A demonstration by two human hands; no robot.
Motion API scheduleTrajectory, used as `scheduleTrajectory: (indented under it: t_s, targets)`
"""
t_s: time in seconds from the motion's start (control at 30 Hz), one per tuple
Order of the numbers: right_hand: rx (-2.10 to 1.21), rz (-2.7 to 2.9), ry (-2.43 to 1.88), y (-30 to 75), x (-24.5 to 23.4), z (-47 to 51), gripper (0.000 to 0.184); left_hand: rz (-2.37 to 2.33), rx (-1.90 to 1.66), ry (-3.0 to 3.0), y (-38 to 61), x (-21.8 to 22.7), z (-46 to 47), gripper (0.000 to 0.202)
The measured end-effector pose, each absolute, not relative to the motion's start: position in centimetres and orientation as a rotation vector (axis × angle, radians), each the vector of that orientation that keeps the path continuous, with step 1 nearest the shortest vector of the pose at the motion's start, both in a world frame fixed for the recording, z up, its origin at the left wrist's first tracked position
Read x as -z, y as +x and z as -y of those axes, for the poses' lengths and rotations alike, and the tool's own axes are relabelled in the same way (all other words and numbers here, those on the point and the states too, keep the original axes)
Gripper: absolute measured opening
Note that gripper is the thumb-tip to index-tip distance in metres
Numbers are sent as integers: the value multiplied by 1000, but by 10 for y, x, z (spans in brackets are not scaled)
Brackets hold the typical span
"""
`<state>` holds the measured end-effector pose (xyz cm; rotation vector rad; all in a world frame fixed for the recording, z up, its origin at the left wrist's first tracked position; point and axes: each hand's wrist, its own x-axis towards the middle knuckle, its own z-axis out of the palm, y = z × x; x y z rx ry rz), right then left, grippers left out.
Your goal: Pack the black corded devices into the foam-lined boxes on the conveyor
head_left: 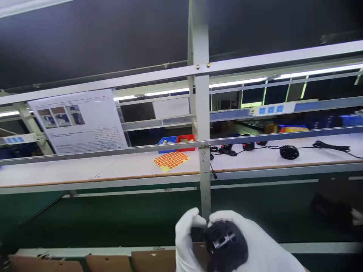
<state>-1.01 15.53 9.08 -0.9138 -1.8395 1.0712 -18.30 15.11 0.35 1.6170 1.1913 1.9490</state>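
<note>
Two hands in white gloves hold a black round part (227,241) at the bottom centre of the view, close to the camera. The left hand (187,240) pinches its left edge, with the thumb curled over the top. The right hand (263,249) cups it from the right and underneath, fingers wrapped around the rim. Both hands are clasped on the part, which shows a glossy ribbed face with small slots. It is held in the air above a row of brown cardboard pieces (113,262) along the bottom edge.

Beyond the hands runs a dark green conveyor belt (113,215). A pale metal post (202,151) rises straight up just behind the part, meeting horizontal rails overhead.

Past the belt lies a long pale workbench (70,170). On it, just left of the post, sits a yellow sheet of orange round stickers (171,161). Behind the sheet stand a blue bin (167,143) and a red bin (185,140), side by side. To the right of the post, several black round units with cables (289,152) lie along the bench, and a coiled black cable (330,145) lies near its far right.

A printed instruction sheet (79,121) with three small photos hangs from the rail at left. A white strip with blue sockets (270,109) is mounted at upper right.
</note>
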Motion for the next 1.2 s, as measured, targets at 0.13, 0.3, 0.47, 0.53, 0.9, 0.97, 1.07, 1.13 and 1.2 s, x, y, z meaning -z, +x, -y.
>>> scheduleTrajectory:
  t_s: [0.13, 0.3, 0.47, 0.53, 0.9, 0.97, 1.07, 1.13, 1.2]
  targets:
    - [-996, 1702, -892, 27, -96, -155, 53, -770, -1104, 1349, -171, 15, -187, 95]
    - [-1057, 1289, -704, 90, -87, -176, 57, -667, -589, 1417, -113, 29, -193, 62]
    - [-1015, 886, -751, 180, -86, -207, 35, -644, -411, 1479, -95, 18, -190, 51]
    - [-949, 749, -770, 222, -89, -225, 35, -651, -365, 1513, -93, -5, -196, 57]
    - [-335, 1352, -1787, 250, -127, -350, 72, -1720, -506, 3005, -16, -165, -326, 34]
    - [-232, 1410, -1929, 233, -137, -378, 73, -1869, -468, 3024, -8, -168, -363, 27]
    - [-230, 1467, -1990, 221, -143, -412, 73, -2178, -415, 2946, -11, -170, -410, 26]
    - [-234, 1514, -2018, 219, -140, -425, 75, -2376, -397, 2852, -20, -170, -428, 27]
    - [-220, 1540, -2042, 220, -136, -430, 76, -2449, -405, 2795, -26, -170, -434, 31]
